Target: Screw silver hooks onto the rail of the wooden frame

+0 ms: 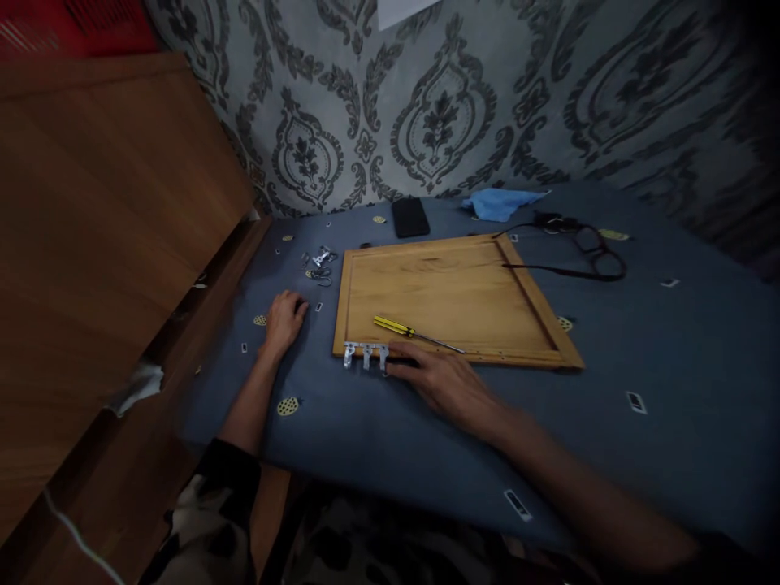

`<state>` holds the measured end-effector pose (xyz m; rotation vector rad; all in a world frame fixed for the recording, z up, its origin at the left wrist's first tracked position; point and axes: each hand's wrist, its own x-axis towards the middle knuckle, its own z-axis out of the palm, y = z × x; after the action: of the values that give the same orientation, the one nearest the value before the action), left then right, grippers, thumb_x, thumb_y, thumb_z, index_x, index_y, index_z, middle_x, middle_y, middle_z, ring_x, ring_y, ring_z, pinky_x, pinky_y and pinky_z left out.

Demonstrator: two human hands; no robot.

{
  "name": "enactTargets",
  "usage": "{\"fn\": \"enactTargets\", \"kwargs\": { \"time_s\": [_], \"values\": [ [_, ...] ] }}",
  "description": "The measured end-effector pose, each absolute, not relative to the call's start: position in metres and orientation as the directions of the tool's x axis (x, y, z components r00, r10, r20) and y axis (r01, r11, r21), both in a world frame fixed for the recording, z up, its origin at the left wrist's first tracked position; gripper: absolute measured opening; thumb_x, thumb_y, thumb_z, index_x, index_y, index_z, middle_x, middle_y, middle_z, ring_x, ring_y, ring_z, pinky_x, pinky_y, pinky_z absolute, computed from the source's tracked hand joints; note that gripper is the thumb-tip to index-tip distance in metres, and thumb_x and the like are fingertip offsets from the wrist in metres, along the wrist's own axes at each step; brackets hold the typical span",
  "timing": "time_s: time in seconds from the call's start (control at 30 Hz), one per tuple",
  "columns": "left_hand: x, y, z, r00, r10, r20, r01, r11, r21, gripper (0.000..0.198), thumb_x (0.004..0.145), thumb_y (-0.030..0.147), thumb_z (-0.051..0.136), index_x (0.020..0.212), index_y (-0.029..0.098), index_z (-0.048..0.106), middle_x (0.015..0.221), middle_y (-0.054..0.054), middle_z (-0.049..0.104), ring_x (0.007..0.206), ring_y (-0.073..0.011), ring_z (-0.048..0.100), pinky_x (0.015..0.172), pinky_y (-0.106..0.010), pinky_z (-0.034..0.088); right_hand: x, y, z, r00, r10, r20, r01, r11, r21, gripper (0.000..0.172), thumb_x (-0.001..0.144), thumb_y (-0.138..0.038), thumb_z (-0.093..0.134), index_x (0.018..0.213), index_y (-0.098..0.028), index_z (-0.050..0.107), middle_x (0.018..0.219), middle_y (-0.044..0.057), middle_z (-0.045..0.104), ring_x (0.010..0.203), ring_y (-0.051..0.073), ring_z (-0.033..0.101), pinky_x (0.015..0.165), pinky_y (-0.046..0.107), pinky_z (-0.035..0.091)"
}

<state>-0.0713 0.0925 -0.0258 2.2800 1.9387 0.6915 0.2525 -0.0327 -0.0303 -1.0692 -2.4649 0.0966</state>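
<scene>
A wooden panel with a raised frame (524,280) lies flat on a blue patterned bedsheet (670,382). A yellow-handled screwdriver (405,329) rests on the panel near its front edge. Several small metal brackets (366,354) stand in a row along the panel's front left corner. My right hand (444,380) lies flat beside them, fingers stretched out, fingertips touching the rightmost bracket. My left hand (285,318) rests on the sheet left of the panel, fingers curled down, holding nothing that I can see. A heap of loose metal hardware (321,264) lies just beyond it.
A wooden cabinet side (103,236) rises along the left. At the back lie a black phone (410,217), a blue cloth (500,203) and a dark strap with glasses (585,248). Patterned wallpaper (439,106) closes the far side.
</scene>
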Motion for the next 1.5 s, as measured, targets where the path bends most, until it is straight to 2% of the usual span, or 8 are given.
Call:
{"fn": "enactTargets", "kwargs": {
  "time_s": [0.27, 0.5, 0.8, 1.03, 1.17, 1.27, 1.37, 1.5],
  "values": [
    [-0.068, 0.093, -0.032, 0.092, 0.949, 0.303, 0.935, -0.187, 0.302, 0.008, 0.092, 0.023, 0.058, 0.088, 0.019, 0.065, 0.100, -0.011, 0.068, 0.103, -0.0301, 0.061, 0.100, -0.046, 0.049, 0.252, -0.032, -0.030, -0.601, 0.713, 0.361, 0.669, 0.696, -0.262, 0.041, 0.095, -0.008, 0.062, 0.122, -0.035, 0.078, 0.141, 0.004, 0.070, 0.104, 0.019, 0.076, 0.079, 0.030, 0.062],
    [-0.065, 0.091, -0.032, 0.090, 0.941, 0.325, 0.920, -0.203, 0.334, 0.007, 0.092, 0.022, 0.058, 0.086, 0.021, 0.060, 0.097, -0.010, 0.067, 0.102, -0.0289, 0.061, 0.100, -0.045, 0.049, 0.250, -0.033, -0.026, -0.616, 0.680, 0.397, 0.669, 0.718, -0.192, 0.039, 0.095, -0.006, 0.060, 0.119, -0.030, 0.078, 0.137, 0.006, 0.072, 0.092, 0.020, 0.077, 0.067, 0.028, 0.059],
    [-0.063, 0.085, -0.021, 0.064, 0.936, 0.347, 0.874, -0.220, 0.432, 0.006, 0.090, 0.021, 0.059, 0.086, 0.021, 0.063, 0.092, -0.007, 0.070, 0.096, -0.0273, 0.062, 0.095, -0.041, 0.049, 0.251, -0.034, -0.028, -0.621, 0.690, 0.372, 0.680, 0.710, -0.182, 0.043, 0.093, -0.005, 0.060, 0.122, -0.032, 0.077, 0.139, 0.005, 0.072, 0.096, 0.020, 0.077, 0.070, 0.029, 0.061],
    [-0.055, 0.079, -0.010, 0.023, 0.939, 0.342, 0.784, -0.229, 0.576, 0.005, 0.086, 0.023, 0.062, 0.088, 0.021, 0.066, 0.088, -0.004, 0.071, 0.088, -0.0229, 0.065, 0.089, -0.037, 0.052, 0.252, -0.034, -0.030, -0.621, 0.675, 0.398, 0.678, 0.718, -0.159, 0.041, 0.095, -0.006, 0.061, 0.123, -0.030, 0.076, 0.138, 0.006, 0.072, 0.098, 0.021, 0.078, 0.066, 0.028, 0.061],
    [-0.033, 0.064, 0.002, 0.125, 0.951, 0.284, 0.671, -0.291, 0.682, 0.010, 0.088, 0.030, 0.065, 0.089, 0.021, 0.069, 0.087, -0.002, 0.073, 0.080, -0.0180, 0.067, 0.080, -0.031, 0.055, 0.251, -0.036, -0.026, -0.619, 0.684, 0.386, 0.686, 0.711, -0.158, 0.040, 0.094, -0.005, 0.062, 0.122, -0.030, 0.077, 0.138, 0.006, 0.072, 0.102, 0.021, 0.077, 0.067, 0.027, 0.059],
    [-0.010, 0.047, 0.014, 0.323, 0.914, 0.246, 0.455, -0.378, 0.806, 0.010, 0.085, 0.030, 0.071, 0.085, 0.020, 0.071, 0.083, -0.001, 0.073, 0.079, -0.0171, 0.067, 0.077, -0.030, 0.055, 0.251, -0.038, -0.023, -0.621, 0.700, 0.351, 0.699, 0.698, -0.155, 0.047, 0.092, -0.003, 0.063, 0.126, -0.032, 0.075, 0.141, 0.004, 0.070, 0.104, 0.021, 0.075, 0.067, 0.026, 0.055],
    [0.011, 0.034, 0.022, 0.496, 0.851, 0.172, 0.397, -0.399, 0.827, 0.011, 0.088, 0.030, 0.071, 0.084, 0.020, 0.072, 0.081, -0.001, 0.073, 0.076, -0.0162, 0.067, 0.071, -0.027, 0.052, 0.250, -0.038, -0.022, -0.627, 0.718, 0.302, 0.713, 0.685, -0.151, 0.052, 0.089, -0.002, 0.064, 0.129, -0.033, 0.073, 0.145, 0.004, 0.068, 0.095, 0.019, 0.076, 0.063, 0.026, 0.051],
    [0.025, 0.032, 0.018, 0.588, 0.803, 0.100, 0.407, -0.400, 0.821, 0.011, 0.088, 0.029, 0.073, 0.086, 0.018, 0.073, 0.084, -0.003, 0.074, 0.080, -0.0166, 0.068, 0.071, -0.025, 0.049, 0.248, -0.037, -0.023, -0.628, 0.729, 0.273, 0.711, 0.680, -0.179, 0.039, 0.095, -0.007, 0.062, 0.123, -0.030, 0.076, 0.145, 0.003, 0.068, 0.100, 0.021, 0.075, 0.069, 0.029, 0.053]
  ]
}}
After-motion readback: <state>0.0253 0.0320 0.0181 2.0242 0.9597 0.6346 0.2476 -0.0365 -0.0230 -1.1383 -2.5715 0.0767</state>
